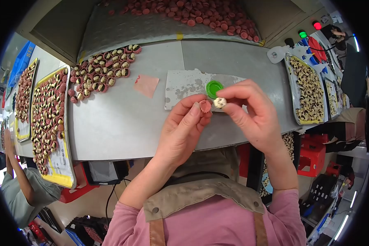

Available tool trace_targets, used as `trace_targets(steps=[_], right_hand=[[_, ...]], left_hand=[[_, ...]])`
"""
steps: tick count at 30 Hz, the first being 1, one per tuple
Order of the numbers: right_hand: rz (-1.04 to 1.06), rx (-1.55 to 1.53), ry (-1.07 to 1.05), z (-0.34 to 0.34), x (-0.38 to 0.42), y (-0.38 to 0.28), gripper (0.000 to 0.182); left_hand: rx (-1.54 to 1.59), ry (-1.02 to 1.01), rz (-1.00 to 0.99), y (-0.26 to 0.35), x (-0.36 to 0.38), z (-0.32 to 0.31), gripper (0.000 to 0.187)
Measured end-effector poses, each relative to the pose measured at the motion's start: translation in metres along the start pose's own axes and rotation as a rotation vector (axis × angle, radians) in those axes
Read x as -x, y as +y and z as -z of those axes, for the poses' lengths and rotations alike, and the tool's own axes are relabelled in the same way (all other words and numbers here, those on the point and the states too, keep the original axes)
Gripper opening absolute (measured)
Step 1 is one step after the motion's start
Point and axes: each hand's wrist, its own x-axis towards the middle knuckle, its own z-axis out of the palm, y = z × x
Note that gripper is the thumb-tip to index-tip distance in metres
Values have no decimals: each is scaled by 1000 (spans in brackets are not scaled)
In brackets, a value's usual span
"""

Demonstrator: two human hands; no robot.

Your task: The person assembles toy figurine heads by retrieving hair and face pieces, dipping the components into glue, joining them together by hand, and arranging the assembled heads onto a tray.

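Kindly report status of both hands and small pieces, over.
Left hand holding pink cup. Right hand pinching cream-coloured piece beside it. Green container just beyond; nothing visibly between cup and piece.

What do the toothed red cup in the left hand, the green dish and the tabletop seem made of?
Red cup: probably matte moulded plastic, from its even colour and toothed rim. Green dish: likely smooth plastic, given its saturated, uniform green. Tabletop: perhaps metal, flat grey with a soft sheen, though laminate is possible.

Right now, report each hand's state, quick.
Left hand: closed, holding a pink cup-shaped piece.
Right hand: closed, holding a cream, dark-spotted piece.
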Motion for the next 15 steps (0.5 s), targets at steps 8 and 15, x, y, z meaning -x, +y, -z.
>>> trace_targets(steps=[8,15], right_hand=[[131,133,-33,-14,-3,1,22],[175,278,46,-19,1,1,23]], left_hand=[[-40,-4,-19,-3,-2,4,27],[-71,18,-103,-5,-2,0,25]])
